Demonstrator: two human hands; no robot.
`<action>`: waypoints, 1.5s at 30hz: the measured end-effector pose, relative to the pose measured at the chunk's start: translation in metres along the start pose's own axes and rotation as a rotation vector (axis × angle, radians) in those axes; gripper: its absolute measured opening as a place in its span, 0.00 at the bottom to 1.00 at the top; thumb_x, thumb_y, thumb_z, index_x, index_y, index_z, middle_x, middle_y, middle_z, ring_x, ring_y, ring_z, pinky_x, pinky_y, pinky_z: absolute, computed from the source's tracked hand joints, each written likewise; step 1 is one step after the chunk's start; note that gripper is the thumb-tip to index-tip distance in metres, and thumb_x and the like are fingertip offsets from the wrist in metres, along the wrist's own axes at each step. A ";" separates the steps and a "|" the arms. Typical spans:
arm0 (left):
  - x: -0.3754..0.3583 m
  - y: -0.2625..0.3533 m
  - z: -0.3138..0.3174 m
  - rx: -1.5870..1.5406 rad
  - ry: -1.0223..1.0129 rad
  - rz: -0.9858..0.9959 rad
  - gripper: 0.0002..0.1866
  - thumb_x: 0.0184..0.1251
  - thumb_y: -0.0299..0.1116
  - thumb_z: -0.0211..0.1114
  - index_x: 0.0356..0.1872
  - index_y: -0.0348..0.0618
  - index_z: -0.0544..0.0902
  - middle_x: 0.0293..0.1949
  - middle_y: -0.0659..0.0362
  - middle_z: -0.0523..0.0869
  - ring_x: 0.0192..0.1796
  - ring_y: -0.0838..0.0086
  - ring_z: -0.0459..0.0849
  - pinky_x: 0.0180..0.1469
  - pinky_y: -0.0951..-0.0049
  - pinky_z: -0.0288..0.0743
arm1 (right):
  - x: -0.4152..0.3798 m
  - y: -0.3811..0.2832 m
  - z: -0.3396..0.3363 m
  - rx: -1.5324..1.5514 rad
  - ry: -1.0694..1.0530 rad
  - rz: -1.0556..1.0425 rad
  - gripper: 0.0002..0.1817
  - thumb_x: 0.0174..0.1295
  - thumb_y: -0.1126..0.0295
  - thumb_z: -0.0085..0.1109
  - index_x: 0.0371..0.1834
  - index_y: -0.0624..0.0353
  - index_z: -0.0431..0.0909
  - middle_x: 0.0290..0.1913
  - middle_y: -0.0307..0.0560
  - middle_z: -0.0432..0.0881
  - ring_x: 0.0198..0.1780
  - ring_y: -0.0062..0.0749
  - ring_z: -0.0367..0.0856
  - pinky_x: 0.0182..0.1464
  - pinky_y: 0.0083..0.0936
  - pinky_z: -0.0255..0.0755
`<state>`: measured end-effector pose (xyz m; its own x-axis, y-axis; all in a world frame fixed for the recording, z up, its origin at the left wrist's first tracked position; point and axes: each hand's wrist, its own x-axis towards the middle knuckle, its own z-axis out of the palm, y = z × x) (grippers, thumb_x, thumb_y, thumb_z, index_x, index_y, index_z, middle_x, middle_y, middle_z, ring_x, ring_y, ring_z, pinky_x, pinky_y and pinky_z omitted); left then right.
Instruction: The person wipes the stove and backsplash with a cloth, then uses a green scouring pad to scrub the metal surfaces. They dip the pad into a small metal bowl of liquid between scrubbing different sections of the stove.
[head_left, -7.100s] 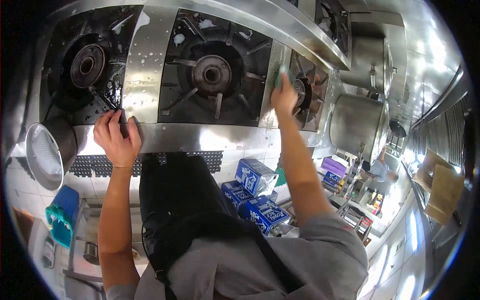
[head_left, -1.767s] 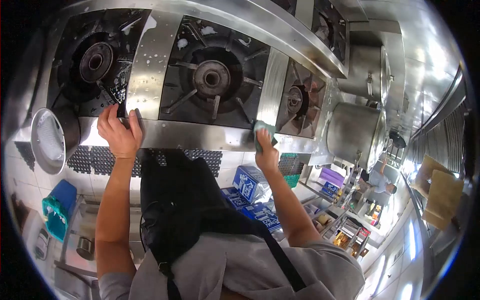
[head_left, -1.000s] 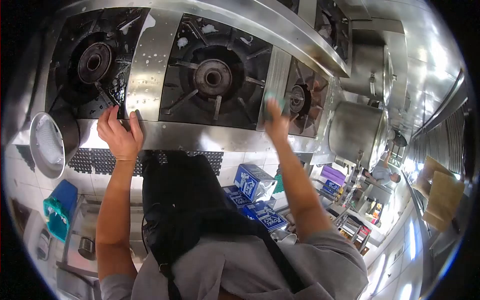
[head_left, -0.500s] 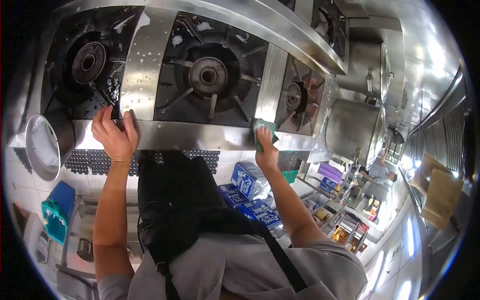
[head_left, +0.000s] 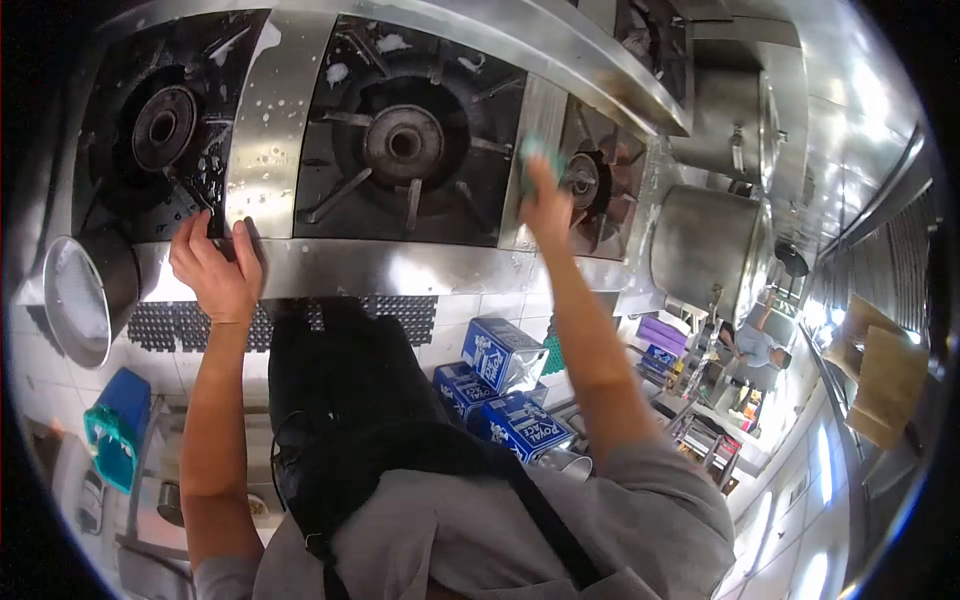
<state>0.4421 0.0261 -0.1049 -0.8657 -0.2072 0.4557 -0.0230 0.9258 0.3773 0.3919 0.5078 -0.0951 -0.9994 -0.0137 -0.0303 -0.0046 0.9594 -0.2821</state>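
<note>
My right hand (head_left: 548,208) grips a green scouring pad (head_left: 538,152), both blurred by motion, over the steel strip between the middle burner (head_left: 403,145) and the right burner (head_left: 583,176). On the stove's steel front edge (head_left: 370,266) rests my left hand (head_left: 217,268), fingers spread and holding nothing. Its fingertips reach the rim of the left burner's black plate, close to a wet steel strip (head_left: 268,130) dotted with drops. Blobs of white foam (head_left: 393,43) lie on the middle burner's plate.
A metal pot (head_left: 85,300) with whitish contents stands at the stove's left corner. Large steel pots (head_left: 705,240) are to the right. Blue-and-white tins (head_left: 503,355) sit on the floor beside my legs. Another person (head_left: 757,345) is in the background at right.
My right hand has moved the scouring pad from the stove's front edge up along the strip between the burners. My left hand stays on the edge; the view has shifted slightly.
</note>
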 end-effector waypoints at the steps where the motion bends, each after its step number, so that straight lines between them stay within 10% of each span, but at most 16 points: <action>1: 0.000 0.001 0.000 -0.010 0.006 -0.009 0.24 0.66 0.39 0.68 0.58 0.36 0.76 0.57 0.47 0.77 0.61 0.51 0.73 0.63 0.51 0.63 | -0.048 -0.004 0.003 0.037 0.030 -0.075 0.50 0.39 0.88 0.55 0.73 0.41 0.68 0.75 0.45 0.67 0.67 0.47 0.76 0.52 0.32 0.83; 5: 0.002 -0.002 -0.003 -0.014 -0.007 -0.021 0.24 0.65 0.39 0.68 0.57 0.36 0.76 0.57 0.47 0.77 0.60 0.51 0.73 0.63 0.51 0.63 | -0.106 -0.025 0.000 -0.109 -0.015 -0.104 0.51 0.38 0.90 0.52 0.75 0.48 0.66 0.74 0.49 0.69 0.72 0.47 0.70 0.54 0.33 0.82; 9: 0.001 0.001 -0.001 0.004 -0.005 -0.013 0.23 0.66 0.37 0.68 0.57 0.36 0.76 0.57 0.48 0.77 0.59 0.51 0.73 0.62 0.53 0.64 | 0.045 0.011 0.010 -0.099 0.156 -0.007 0.41 0.47 0.80 0.56 0.71 0.39 0.70 0.64 0.51 0.79 0.45 0.54 0.86 0.47 0.42 0.83; 13: -0.001 0.002 0.001 -0.040 -0.012 -0.023 0.23 0.67 0.37 0.67 0.59 0.36 0.75 0.57 0.48 0.77 0.60 0.52 0.72 0.64 0.54 0.61 | 0.179 0.010 -0.017 -0.227 0.098 0.092 0.33 0.53 0.74 0.58 0.68 0.44 0.73 0.45 0.58 0.87 0.44 0.59 0.86 0.48 0.48 0.81; 22: 0.001 -0.002 -0.005 -0.041 -0.021 -0.024 0.23 0.66 0.37 0.67 0.58 0.35 0.75 0.57 0.46 0.77 0.59 0.50 0.74 0.62 0.52 0.64 | -0.105 -0.040 0.000 -0.127 0.077 0.050 0.48 0.45 0.85 0.54 0.74 0.35 0.67 0.61 0.43 0.83 0.40 0.55 0.88 0.40 0.44 0.83; 24: 0.002 -0.003 -0.003 -0.045 -0.020 -0.015 0.24 0.66 0.37 0.67 0.58 0.35 0.75 0.56 0.47 0.77 0.60 0.50 0.73 0.63 0.52 0.64 | -0.100 -0.045 -0.001 -0.168 0.174 -0.130 0.49 0.44 0.86 0.54 0.75 0.34 0.67 0.61 0.43 0.83 0.39 0.54 0.88 0.39 0.42 0.83; 27: 0.002 -0.004 -0.001 -0.039 -0.033 -0.004 0.23 0.66 0.37 0.67 0.58 0.35 0.75 0.56 0.47 0.77 0.59 0.50 0.73 0.63 0.53 0.64 | -0.033 -0.018 -0.004 -0.062 -0.029 0.192 0.42 0.46 0.83 0.50 0.71 0.45 0.72 0.53 0.58 0.84 0.41 0.54 0.87 0.42 0.43 0.81; 29: 0.002 -0.001 -0.002 -0.040 -0.053 -0.007 0.23 0.67 0.37 0.66 0.58 0.34 0.75 0.56 0.47 0.77 0.60 0.51 0.73 0.63 0.53 0.63 | 0.058 0.015 0.008 -0.160 0.172 -0.005 0.41 0.49 0.79 0.56 0.72 0.35 0.70 0.50 0.55 0.86 0.36 0.54 0.86 0.41 0.42 0.82; 33: 0.001 -0.001 -0.001 -0.048 -0.054 0.000 0.23 0.69 0.37 0.65 0.59 0.34 0.74 0.56 0.46 0.77 0.59 0.51 0.72 0.63 0.52 0.61 | 0.180 0.019 -0.011 -0.350 0.108 0.065 0.34 0.56 0.73 0.56 0.69 0.37 0.74 0.43 0.59 0.86 0.39 0.57 0.86 0.46 0.48 0.81; 40: 0.003 -0.003 -0.003 -0.068 -0.050 -0.004 0.23 0.67 0.37 0.67 0.58 0.35 0.75 0.56 0.47 0.77 0.59 0.51 0.73 0.62 0.52 0.62 | -0.059 -0.001 -0.003 -0.056 0.062 -0.018 0.50 0.42 0.87 0.54 0.75 0.37 0.66 0.71 0.49 0.72 0.44 0.52 0.87 0.41 0.37 0.83; 41: 0.003 -0.003 -0.003 -0.076 -0.053 -0.002 0.24 0.66 0.37 0.67 0.58 0.35 0.75 0.56 0.47 0.77 0.58 0.51 0.73 0.62 0.52 0.62 | -0.094 -0.015 -0.008 -0.053 -0.106 0.216 0.51 0.42 0.88 0.53 0.77 0.38 0.64 0.72 0.50 0.71 0.48 0.52 0.87 0.44 0.36 0.84; 45: 0.006 -0.004 -0.003 -0.084 -0.043 0.010 0.24 0.65 0.38 0.68 0.58 0.34 0.75 0.56 0.47 0.78 0.59 0.51 0.73 0.62 0.52 0.62 | -0.077 -0.005 0.004 -0.054 0.080 -0.058 0.50 0.40 0.90 0.50 0.74 0.44 0.68 0.71 0.51 0.72 0.68 0.49 0.74 0.49 0.37 0.83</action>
<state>0.4383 0.0198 -0.1008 -0.8864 -0.1825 0.4254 0.0262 0.8978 0.4397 0.4686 0.5032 -0.0954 -0.9969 -0.0492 0.0615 -0.0621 0.9715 -0.2287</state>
